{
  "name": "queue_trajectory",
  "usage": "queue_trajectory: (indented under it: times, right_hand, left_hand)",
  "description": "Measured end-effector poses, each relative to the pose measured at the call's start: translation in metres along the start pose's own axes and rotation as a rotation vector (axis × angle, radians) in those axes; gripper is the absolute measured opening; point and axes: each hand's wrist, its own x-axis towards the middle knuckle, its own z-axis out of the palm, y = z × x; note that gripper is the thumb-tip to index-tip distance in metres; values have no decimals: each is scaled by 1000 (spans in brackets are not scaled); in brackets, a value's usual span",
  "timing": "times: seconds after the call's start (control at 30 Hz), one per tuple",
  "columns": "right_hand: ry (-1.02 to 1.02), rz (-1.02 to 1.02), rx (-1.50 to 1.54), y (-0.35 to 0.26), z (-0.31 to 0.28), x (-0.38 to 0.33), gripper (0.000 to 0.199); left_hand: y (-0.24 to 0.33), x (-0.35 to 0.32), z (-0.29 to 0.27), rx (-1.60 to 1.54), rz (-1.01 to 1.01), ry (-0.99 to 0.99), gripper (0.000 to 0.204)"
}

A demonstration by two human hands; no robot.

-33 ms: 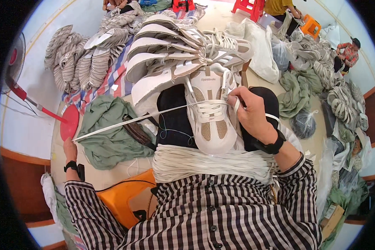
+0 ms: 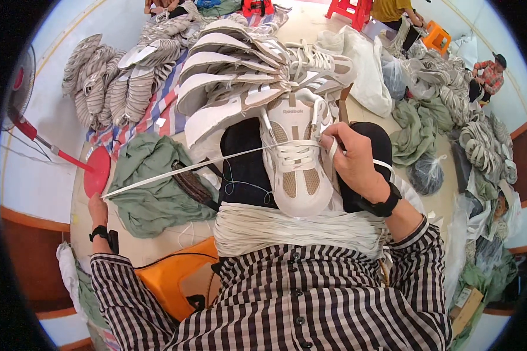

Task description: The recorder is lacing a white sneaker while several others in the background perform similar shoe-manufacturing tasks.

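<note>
A white and beige shoe upper point(image 2: 303, 198) lies over my lap, toe toward me, with several rows of lace threaded across its front. From it a white shoelace point(image 2: 175, 172) runs taut to the left. My left hand point(image 2: 98, 209), stretched far out to that side, is closed on the lace's end. My right hand point(image 2: 354, 159) pinches another stretch of white lace beside the upper's eyelets. Across my lap, just below the toe, lies a thick bundle of white laces point(image 2: 298, 231). More shoe uppers point(image 2: 228, 88) are fanned in a stack beyond the one between my hands.
Green cloth point(image 2: 152, 187) and a red fan base point(image 2: 98, 172) are at the left, near an orange stool point(image 2: 178, 275). Heaps of uppers point(image 2: 108, 79) lie on a striped sheet. Bags and more uppers point(image 2: 486, 143) line the right. Other people sit at the far side.
</note>
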Motion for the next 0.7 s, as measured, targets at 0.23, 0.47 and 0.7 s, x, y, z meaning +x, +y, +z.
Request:
queue_trajectory:
  times: [0.23,0.47,0.7]
  right_hand:
    - [14,-80,-91,-2,1,1,7]
    - [32,-195,-273,-7,1,5,8]
    - [-136,-328,-589,-26,-1,17,12]
  left_hand:
    - [-4,-4,5,76,-72,-22,8]
    - [-5,-8,5,77,-106,10,9]
    - [24,3,-1,-320,-191,-90,11]
